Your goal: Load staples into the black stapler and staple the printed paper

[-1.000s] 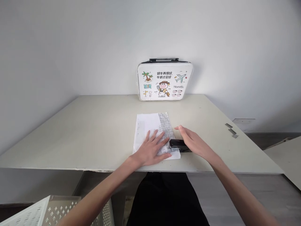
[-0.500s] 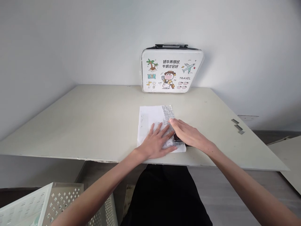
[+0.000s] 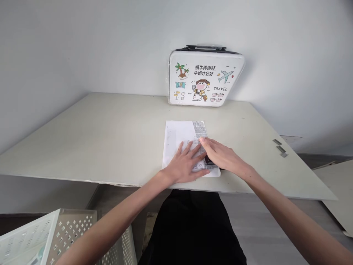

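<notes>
A white sheet of paper with a printed strip along its right side lies on the pale table. My left hand rests flat on the paper, fingers spread. My right hand lies palm down over a black stapler at the paper's right edge, fingers stretched and together. Only a small dark part of the stapler shows under that hand.
A white case with cartoon prints leans against the wall at the table's back. Small grey metal pieces lie near the right edge. A white perforated basket stands low at the left, beside my dark-clothed lap.
My right hand has moved left, from beside the stapler to on top of it, covering most of it. The left hand stays flat on the paper. The view has tilted down a little.
</notes>
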